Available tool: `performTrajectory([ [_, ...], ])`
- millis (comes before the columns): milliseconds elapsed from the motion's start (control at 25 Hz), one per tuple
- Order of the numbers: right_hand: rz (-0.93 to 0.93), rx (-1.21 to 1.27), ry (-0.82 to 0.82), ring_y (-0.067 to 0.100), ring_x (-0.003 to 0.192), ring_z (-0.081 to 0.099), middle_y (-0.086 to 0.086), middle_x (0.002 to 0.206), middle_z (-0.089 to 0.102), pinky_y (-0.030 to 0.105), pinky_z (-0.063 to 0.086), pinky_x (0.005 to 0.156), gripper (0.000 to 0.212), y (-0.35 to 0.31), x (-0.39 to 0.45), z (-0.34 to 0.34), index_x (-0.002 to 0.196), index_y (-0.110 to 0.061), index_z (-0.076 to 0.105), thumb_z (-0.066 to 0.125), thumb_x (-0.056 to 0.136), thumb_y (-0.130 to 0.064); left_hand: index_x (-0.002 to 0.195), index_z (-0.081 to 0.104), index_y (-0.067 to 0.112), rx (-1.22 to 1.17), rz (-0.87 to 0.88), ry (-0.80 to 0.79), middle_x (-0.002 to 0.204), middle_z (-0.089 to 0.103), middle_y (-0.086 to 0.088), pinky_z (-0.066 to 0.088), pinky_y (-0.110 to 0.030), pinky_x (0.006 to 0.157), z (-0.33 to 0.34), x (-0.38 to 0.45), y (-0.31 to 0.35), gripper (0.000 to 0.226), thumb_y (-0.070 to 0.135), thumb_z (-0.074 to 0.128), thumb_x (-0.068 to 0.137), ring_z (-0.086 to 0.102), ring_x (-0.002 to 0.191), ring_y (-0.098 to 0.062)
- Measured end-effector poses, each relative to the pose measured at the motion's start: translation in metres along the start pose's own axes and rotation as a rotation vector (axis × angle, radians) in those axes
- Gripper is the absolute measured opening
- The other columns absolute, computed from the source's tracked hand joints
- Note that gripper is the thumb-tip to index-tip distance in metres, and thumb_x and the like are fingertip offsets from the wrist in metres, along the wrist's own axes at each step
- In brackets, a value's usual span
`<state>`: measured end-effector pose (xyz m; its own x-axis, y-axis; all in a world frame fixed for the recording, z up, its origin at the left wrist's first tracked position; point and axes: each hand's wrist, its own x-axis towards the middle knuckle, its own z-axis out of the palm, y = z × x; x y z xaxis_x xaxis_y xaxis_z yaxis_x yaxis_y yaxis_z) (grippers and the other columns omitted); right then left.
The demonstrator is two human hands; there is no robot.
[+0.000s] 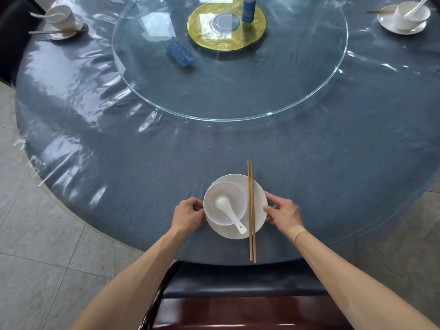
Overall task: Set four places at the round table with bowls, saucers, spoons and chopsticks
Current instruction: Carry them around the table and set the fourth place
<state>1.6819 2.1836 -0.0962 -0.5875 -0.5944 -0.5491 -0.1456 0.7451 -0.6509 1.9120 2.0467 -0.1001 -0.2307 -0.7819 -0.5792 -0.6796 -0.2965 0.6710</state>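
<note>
At the near edge of the round table (142, 186), the left hand (188, 214) and right hand (284, 214) each pinch opposite rims of a white saucer (259, 198), the grip closed on it. On the saucer sits a white bowl (212, 198), off-centre to the left, with a white spoon (229, 214) in it. Two wooden chopsticks (251, 210) lie side by side across the saucer's right part. Two more place settings sit at the far left (62, 21) and far right (404, 17).
</note>
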Motion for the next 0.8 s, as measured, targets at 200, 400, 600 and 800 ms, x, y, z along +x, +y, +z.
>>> performTrajectory([
  [200,0.006,0.0,-0.001,0.01,0.062,0.066,0.0,0.064,0.071,0.038,0.061,0.079,0.041,-0.0003,-0.0003,0.0008,0.129,-0.038,0.061,0.065,0.092,-0.021,0.08,0.071,0.018,0.013,0.001,-0.012,0.061,0.072,0.004,0.052,-0.017,0.049,-0.0014,0.0015,0.0003,0.01,0.008,0.071,0.08,0.067,0.051,-0.003],
  [400,0.008,0.003,0.002,0.01,0.062,0.067,0.001,0.065,0.072,0.038,0.061,0.08,0.041,0.0006,-0.0032,0.0025,0.129,-0.036,0.061,0.065,0.092,-0.02,0.08,0.071,0.017,0.027,-0.004,-0.019,0.067,0.074,0.0,0.053,-0.018,0.05,-0.0033,0.002,0.0007,0.01,0.007,0.07,0.082,0.067,0.051,-0.003],
  [600,0.017,0.009,0.024,0.008,0.058,0.065,0.0,0.064,0.071,0.037,0.061,0.079,0.04,0.0001,-0.0033,0.0041,0.128,-0.037,0.063,0.064,0.092,-0.019,0.08,0.071,0.018,0.013,-0.001,-0.021,0.069,0.073,0.003,0.051,-0.016,0.047,-0.0024,0.0012,0.0004,0.011,0.007,0.069,0.083,0.067,0.052,-0.001],
  [800,-0.033,-0.092,0.021,0.018,0.076,0.068,-0.002,0.074,0.071,0.039,0.06,0.081,0.041,-0.0042,-0.0091,0.0032,0.135,-0.034,0.057,0.06,0.095,-0.026,0.083,0.072,0.021,0.017,0.035,-0.055,0.066,0.073,0.007,0.053,-0.019,0.049,-0.005,-0.0026,-0.0013,0.009,0.014,0.068,0.085,0.067,0.054,-0.001],
])
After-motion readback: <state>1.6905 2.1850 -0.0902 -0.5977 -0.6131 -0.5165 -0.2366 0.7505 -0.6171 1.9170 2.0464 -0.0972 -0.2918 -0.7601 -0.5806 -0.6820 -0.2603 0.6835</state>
